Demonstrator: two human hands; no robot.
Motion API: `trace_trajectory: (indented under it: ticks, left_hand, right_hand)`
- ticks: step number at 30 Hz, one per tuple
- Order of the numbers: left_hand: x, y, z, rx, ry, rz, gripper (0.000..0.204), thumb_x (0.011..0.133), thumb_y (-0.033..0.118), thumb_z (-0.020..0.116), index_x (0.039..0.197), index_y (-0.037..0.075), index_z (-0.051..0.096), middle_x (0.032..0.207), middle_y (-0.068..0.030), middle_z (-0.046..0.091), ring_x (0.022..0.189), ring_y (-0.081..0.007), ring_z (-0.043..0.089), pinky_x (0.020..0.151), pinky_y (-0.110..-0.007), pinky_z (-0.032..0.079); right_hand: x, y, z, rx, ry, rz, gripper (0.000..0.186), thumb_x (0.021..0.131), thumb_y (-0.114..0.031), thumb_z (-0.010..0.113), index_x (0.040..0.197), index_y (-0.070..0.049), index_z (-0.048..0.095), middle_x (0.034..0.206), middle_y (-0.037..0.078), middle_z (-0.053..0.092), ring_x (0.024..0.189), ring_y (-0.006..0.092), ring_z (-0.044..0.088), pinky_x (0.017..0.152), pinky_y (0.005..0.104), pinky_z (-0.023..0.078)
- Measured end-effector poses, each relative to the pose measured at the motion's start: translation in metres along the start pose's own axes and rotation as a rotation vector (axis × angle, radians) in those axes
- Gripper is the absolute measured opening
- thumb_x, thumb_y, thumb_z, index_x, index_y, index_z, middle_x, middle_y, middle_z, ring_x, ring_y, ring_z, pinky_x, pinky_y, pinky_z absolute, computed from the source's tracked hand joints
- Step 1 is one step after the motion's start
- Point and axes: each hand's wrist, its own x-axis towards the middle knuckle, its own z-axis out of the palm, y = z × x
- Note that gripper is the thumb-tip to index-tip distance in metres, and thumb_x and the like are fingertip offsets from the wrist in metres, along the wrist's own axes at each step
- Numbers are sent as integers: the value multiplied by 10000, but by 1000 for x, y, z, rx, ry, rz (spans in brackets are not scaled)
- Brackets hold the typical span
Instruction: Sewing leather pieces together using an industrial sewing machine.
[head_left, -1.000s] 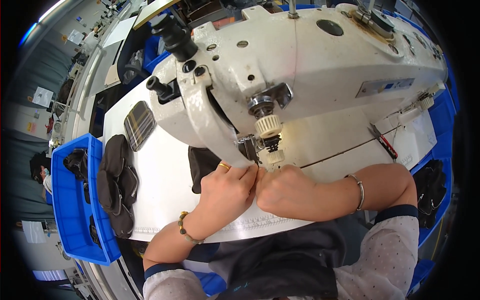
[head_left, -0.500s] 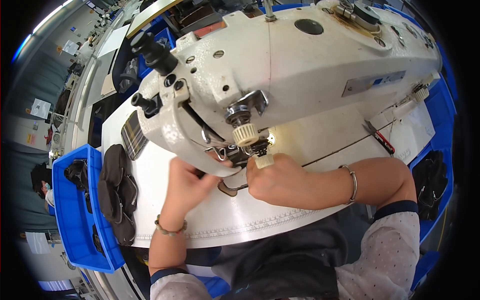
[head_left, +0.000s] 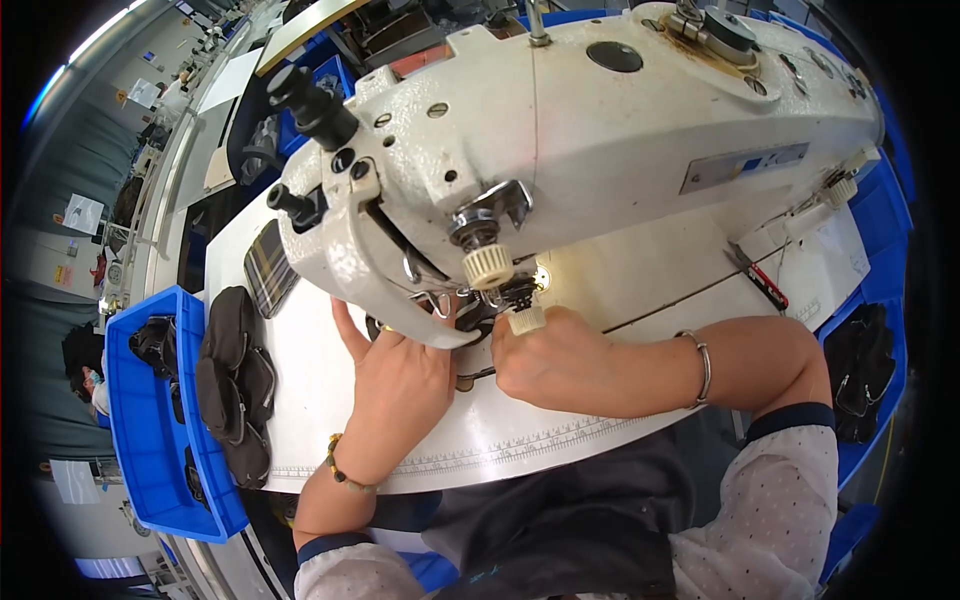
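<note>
A white sewing machine (head_left: 600, 130) fills the upper middle of the view. Palm down on the white table, my left hand (head_left: 405, 385) has its little finger spread to the side, and its other fingertips reach behind the machine's curved lever (head_left: 365, 275). Dark material (head_left: 478, 328) shows between my hands near the needle area; its shape is mostly hidden. My right hand (head_left: 555, 362) is curled closed just right of it, beneath a cream knob (head_left: 527, 320); whatever its fingers grip is hidden. A small brown rounded patch (head_left: 465, 384) shows beside my left hand.
Left of the machine lie dark zippered pouches (head_left: 235, 390) and a plaid piece (head_left: 268, 270). A blue bin (head_left: 122, 440) with dark items stands at the left edge. Red-handled snips (head_left: 758, 277) lie on the right of the table. Another blue bin (head_left: 893, 395) holds dark zippered items.
My left hand has moved right and turned flatter, its fingers spreading toward the needle area and covering part of the brown patch. My right hand stays almost in place.
</note>
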Motion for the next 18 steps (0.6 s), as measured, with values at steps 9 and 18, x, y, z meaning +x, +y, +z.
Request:
trace_trajectory:
  ticks: [9,18]
  left_hand:
    - [-6,-9,-4,-127,105,19,182,713,137,729,882,174,672,914,57,640,1023,-179,582,1128,-672,39]
    - [-7,-13,1,-170,113,32,186,726,126,734,896,179,678,983,50,602,994,-163,569,1094,-615,151]
  right_hand:
    - [5,1,1,-148,125,67,195,637,-113,635,798,-3,636,645,28,544,509,134,540,375,285,387]
    - [9,1,-9,-82,250,128,145,678,-154,643,778,-55,607,492,2,514,421,127,560,376,275,391]
